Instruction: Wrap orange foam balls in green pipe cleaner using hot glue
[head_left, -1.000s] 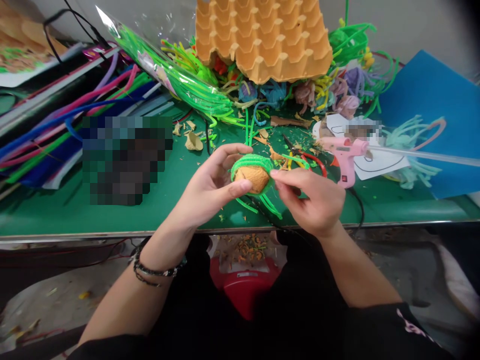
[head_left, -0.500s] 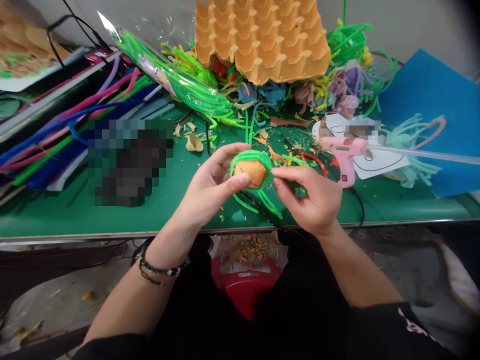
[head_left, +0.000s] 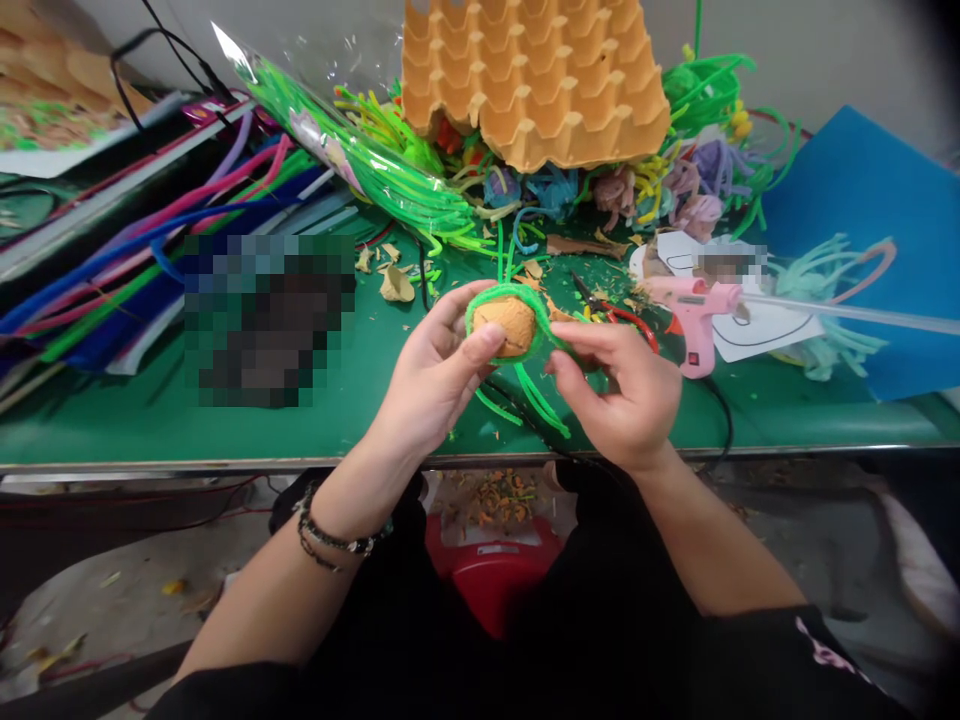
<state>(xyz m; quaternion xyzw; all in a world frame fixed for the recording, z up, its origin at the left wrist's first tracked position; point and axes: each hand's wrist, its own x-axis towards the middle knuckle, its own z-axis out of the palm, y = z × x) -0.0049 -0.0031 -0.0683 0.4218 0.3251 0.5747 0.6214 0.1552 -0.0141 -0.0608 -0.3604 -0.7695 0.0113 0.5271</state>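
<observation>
My left hand [head_left: 427, 375] is closed around a small brown pulp cup [head_left: 513, 326], with the thumb pressed on its face. Bright green pipe cleaner [head_left: 517, 292] wraps around the cup's rim. At the cup's right side, my right hand [head_left: 622, 390] has its thumb and forefinger close together on the green strand; the contact is partly hidden. Loose green stems [head_left: 541, 400] lie on the table below the cup, and others stick up behind it. Just beyond my right hand rest red-handled pliers [head_left: 637, 328].
A pink glue gun [head_left: 697, 318] with a clear glue stick lies to the right, near a blue sheet [head_left: 832, 200]. At the back, an egg tray [head_left: 536, 90] leans over colourful pipe-cleaner pieces. A plastic-wrapped green bundle [head_left: 367, 175] and torn pulp scraps [head_left: 396, 284] lie left of centre.
The cup has turned slightly in my left hand, so its brown face shows more squarely. The green strand now curves down its right side toward my right fingers. The view has shifted a little.
</observation>
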